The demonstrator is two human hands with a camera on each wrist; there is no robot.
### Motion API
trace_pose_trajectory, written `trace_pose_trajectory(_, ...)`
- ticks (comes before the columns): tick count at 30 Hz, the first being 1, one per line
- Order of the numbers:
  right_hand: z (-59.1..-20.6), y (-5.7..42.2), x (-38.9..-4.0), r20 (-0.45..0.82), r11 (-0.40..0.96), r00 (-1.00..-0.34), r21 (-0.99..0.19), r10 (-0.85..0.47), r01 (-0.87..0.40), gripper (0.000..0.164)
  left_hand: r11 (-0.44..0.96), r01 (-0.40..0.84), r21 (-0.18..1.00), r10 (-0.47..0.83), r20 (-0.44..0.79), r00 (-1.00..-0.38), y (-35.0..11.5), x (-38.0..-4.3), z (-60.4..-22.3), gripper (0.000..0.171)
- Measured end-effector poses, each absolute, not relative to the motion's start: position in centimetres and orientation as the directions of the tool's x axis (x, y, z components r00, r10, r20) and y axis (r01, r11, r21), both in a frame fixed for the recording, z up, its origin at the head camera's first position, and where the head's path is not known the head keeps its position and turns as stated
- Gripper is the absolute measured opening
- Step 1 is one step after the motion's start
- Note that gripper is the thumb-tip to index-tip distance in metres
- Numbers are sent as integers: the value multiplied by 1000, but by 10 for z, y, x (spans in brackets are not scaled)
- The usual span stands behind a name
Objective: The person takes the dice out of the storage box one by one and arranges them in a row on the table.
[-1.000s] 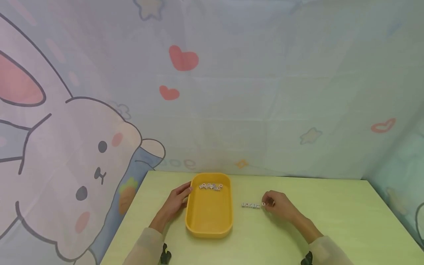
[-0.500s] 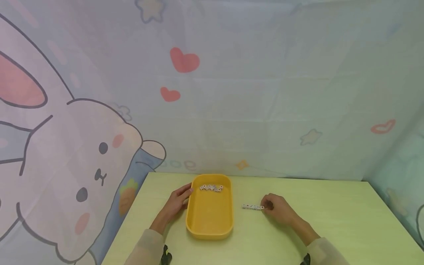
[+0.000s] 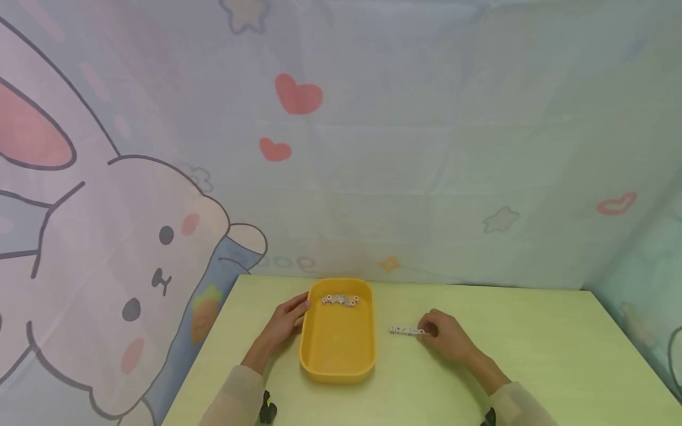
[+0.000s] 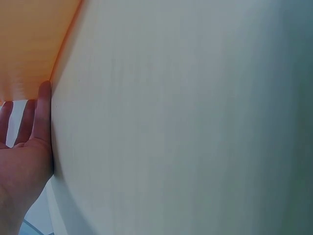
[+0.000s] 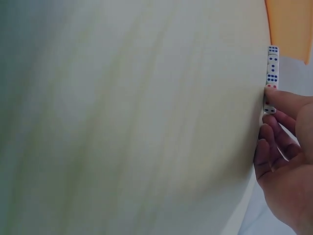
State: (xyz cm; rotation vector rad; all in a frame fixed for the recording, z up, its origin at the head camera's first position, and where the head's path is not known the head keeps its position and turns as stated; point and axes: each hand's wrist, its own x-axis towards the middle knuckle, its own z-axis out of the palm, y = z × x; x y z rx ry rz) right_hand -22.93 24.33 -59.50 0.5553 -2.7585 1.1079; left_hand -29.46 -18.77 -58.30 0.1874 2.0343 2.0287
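Note:
A yellow tray stands on the table, with several small white dice gathered at its far end. My left hand rests against the tray's left side. In the left wrist view its fingers lie fairly straight along the tray's wall. Right of the tray, a straight row of white dice sits on the table. My right hand pinches the die at the row's right end, thumb and index finger close about it. That die lines up with the others, which show blue and red pips.
The pale yellow-green table reaches back to a fabric backdrop printed with a rabbit, hearts and stars. A dark cable hangs at the far right edge.
My right hand has brought a die leftward, closing the small gap to the end of the row. My left hand and the tray stay in place.

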Motion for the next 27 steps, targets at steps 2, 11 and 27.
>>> trace_pose_trajectory(2, -593, 244, -229, 238, 665, -924, -642, -301, -382, 10, 11, -96, 995, 272, -96, -958, -187, -294, -584, 59)
trace_pose_trajectory(11, -566, 227, -237, 301, 643, -893, -621, -333, -449, 18, 18, -100, 995, 256, -101, -961, -186, -295, -584, 58)
trace_pose_trajectory(27, -519, 138, -282, 344, 648, -824, -509, -451, -567, 25, 20, -85, 996, 250, -88, -964, -184, -295, -581, 58)
